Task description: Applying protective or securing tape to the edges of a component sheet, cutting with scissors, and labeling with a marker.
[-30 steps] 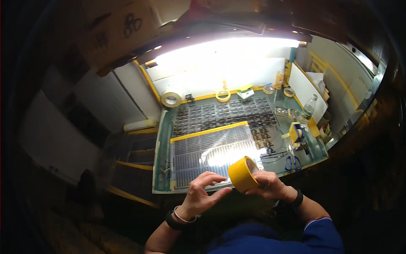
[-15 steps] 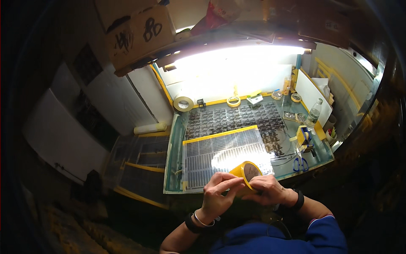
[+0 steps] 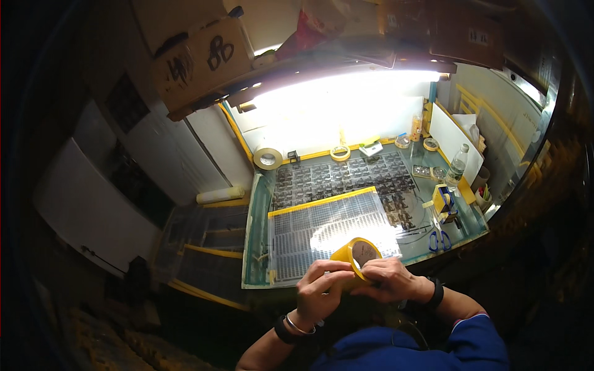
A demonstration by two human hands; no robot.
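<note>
A wide roll of yellow tape is tilted above the near edge of the workbench, its round end facing right and toward me. My right hand grips its near right side, with the thumb under the rim. From the left, my left hand presses its closed fingertips to the roll's near edge; whether they pinch the tape's loose end cannot be made out. Just beyond the roll lies a translucent sheet with rows of small dark marks and a yellow taped border. It partly covers a larger sheet of dark patterns.
Blue-handled scissors, a tape dispenser and a clear bottle stand along the right side. Tape rolls line the back under a bright lamp. Cardboard boxes sit on the overhead shelf. Framed screens lie at left.
The roll has tipped slightly left and down in my hands. My left fingers have straightened and drawn closer together along its edge. The bench objects have not moved.
</note>
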